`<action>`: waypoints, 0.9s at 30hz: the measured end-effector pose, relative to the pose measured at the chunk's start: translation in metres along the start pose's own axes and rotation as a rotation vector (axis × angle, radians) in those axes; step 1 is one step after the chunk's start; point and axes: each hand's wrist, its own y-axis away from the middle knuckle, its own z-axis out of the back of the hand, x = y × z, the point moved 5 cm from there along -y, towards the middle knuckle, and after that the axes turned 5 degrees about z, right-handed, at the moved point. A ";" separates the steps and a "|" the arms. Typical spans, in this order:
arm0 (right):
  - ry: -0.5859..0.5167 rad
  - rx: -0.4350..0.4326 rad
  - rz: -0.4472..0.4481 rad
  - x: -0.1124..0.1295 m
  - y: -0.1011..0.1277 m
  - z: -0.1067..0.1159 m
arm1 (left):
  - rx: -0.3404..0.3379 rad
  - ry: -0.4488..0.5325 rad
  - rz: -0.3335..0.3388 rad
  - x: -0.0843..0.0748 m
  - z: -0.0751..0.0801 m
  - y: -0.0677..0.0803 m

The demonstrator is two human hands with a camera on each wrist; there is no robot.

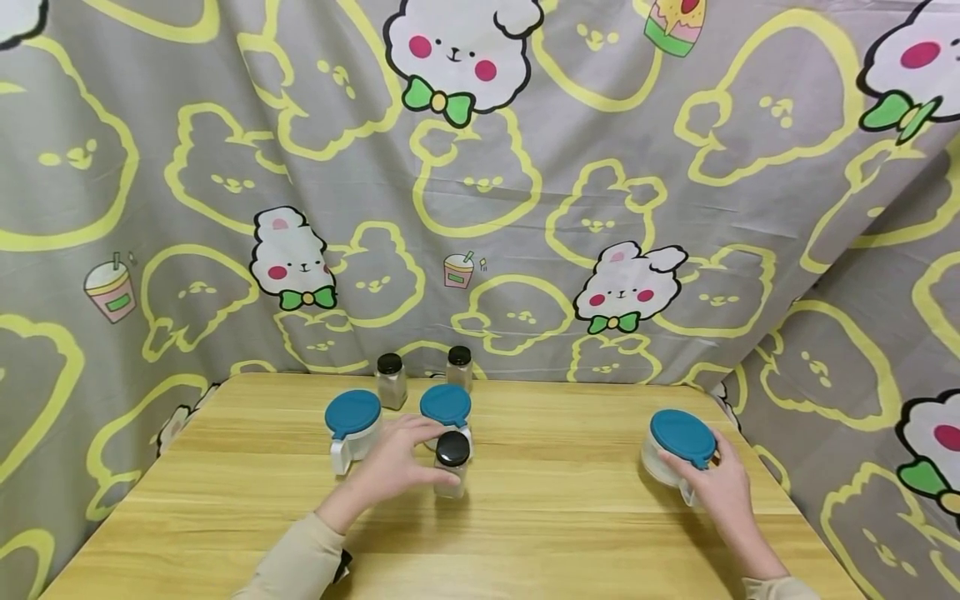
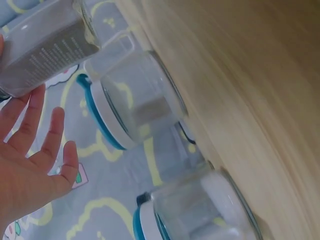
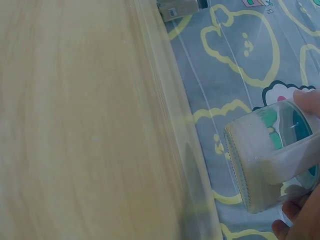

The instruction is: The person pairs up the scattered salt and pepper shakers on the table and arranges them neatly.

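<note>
A small glass spice bottle with a black cap [image 1: 452, 463] stands mid-table. My left hand [image 1: 397, 462] lies against its left side; in the left wrist view the fingers [image 2: 35, 145] are straight and spread beside the bottle [image 2: 45, 45]. Behind it stand two clear jars with blue lids [image 1: 352, 418] [image 1: 446, 407], which also show in the left wrist view [image 2: 135, 100] [image 2: 200, 210]. Near the table's right edge my right hand [image 1: 716, 487] grips a third blue-lidded jar [image 1: 678, 446], and its fingers [image 3: 307, 102] curl round the jar's clear body [image 3: 265, 155].
Two more black-capped spice bottles [image 1: 391, 379] [image 1: 459, 367] stand at the back of the wooden table [image 1: 562, 517]. A grey cartoon-print cloth [image 1: 525, 208] hangs behind and to the right. The table's right edge [image 3: 170, 125] runs close to the held jar.
</note>
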 end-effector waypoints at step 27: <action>0.013 0.023 0.012 -0.001 -0.001 0.000 | 0.087 0.127 -0.010 -0.031 -0.034 -0.025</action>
